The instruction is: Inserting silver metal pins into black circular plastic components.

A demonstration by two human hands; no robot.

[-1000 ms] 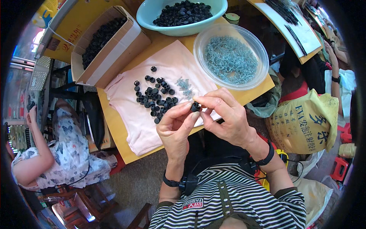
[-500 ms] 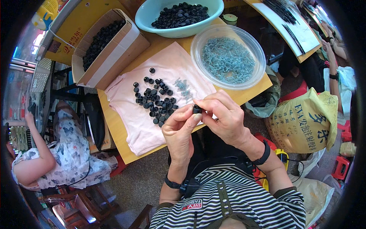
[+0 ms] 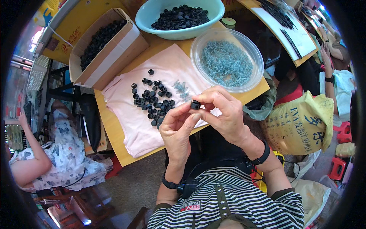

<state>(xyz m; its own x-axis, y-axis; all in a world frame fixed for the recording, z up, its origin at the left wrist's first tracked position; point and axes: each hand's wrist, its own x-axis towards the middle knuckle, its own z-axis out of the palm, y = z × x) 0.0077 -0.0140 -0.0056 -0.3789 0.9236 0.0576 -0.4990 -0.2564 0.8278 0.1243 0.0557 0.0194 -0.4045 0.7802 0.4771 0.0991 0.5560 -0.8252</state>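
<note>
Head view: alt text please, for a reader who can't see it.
Left hand and right hand together pinch a small black round plastic cap above a pale pink cloth scattered with more loose black caps, beside a clear plastic bowl of small metal screws.

Bare pink cloth (image 3: 131, 126) left of and below black cap cluster (image 3: 152, 100): open passage toward near table edge. Small screw pile (image 3: 181, 88) just right of cluster, narrow gap between. Clear screw tub (image 3: 227, 59) blocks right side. Teal basin (image 3: 179, 17) and cardboard box (image 3: 103, 45) (both heaped with caps) close off far side; strip of cloth between box and tub stays passable.
</note>
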